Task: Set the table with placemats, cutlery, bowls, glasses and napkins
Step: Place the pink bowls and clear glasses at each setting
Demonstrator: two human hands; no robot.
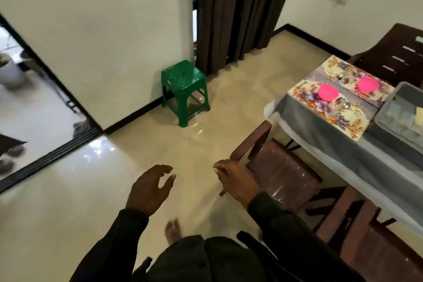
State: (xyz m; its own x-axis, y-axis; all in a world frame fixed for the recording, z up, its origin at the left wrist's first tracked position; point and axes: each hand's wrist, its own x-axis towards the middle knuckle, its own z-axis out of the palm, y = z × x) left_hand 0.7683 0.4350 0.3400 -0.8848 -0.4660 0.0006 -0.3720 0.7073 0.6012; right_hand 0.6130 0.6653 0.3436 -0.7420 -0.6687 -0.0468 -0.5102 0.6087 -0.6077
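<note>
Tiled floor beside the table (320,137): our left hand (148,188) and right hand (235,181) hang loose-fingered, empty, likely between fetches; 2 pink bowls (328,92) wait on its placemats (306,96).

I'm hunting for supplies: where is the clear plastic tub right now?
Head view, far right edge: the clear plastic tub sits on the grey-clothed table, beside the nearer floral placemat holding a round pink bowl.

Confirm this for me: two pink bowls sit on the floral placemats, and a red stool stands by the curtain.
Wrong colour: the stool by the curtain is green, not red, as the head view shows. The two pink bowls do sit on the floral placemats.
</note>
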